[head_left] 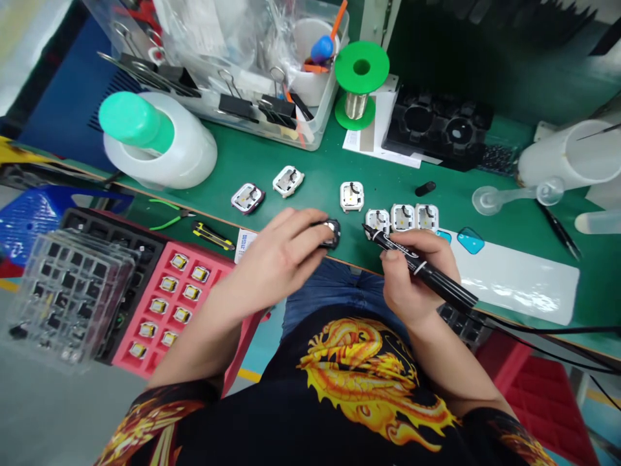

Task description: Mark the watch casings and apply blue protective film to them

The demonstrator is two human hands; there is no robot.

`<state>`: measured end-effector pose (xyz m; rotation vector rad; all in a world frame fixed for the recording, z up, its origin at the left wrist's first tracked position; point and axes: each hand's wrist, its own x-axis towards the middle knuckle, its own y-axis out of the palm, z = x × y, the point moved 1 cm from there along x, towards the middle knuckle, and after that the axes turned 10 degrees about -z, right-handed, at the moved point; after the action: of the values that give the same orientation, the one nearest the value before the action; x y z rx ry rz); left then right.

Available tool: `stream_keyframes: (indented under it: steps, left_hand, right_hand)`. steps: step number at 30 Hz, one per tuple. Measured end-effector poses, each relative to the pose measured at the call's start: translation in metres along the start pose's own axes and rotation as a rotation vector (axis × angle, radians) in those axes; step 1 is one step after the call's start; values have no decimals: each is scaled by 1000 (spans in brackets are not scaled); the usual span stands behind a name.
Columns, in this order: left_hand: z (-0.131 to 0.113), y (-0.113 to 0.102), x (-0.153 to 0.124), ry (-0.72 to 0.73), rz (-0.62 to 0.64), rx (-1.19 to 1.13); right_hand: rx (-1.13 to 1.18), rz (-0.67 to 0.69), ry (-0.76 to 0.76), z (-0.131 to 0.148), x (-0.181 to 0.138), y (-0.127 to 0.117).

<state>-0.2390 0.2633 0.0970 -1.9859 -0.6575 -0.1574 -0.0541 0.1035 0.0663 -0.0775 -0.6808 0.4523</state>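
Observation:
My left hand (294, 249) has its fingers closed on a dark watch case (332, 234) at the table's front edge; the fingers hide part of it. A black marker pen (427, 270) is gripped in my right hand (420, 272), its bare tip pointing left towards the dark case but apart from it. The marker's black cap (425, 188) lies farther back on the table. Beyond my hands, a white watch case (352, 196) lies alone, with several more in a row (402, 218) behind the pen. Farther left are a dark-sided case (248, 198) and another white case (288, 181).
A green wire spool (361, 68), a plastic bin (317, 133) and a white bottle (189, 152) stand at the back. Left are a utility knife (213, 235), green-handled pliers (167, 215) and a pink foam tray (174, 285) holding parts. A white sheet (524, 278) lies right.

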Motion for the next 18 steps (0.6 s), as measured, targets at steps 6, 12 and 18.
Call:
stream_keyframes:
  steps: [6, 12, 18]
  left_hand:
    - [-11, 27, -2, -69, -95, -196]
    - [-8, 30, -2, -146, -187, -273]
    - [-9, 36, -3, -160, -231, -233]
  right_hand:
    - [-43, 48, -2, 0, 1, -3]
    - [-8, 113, -18, 4, 2, 0]
    - [-83, 230, -73, 11, 7, 3]
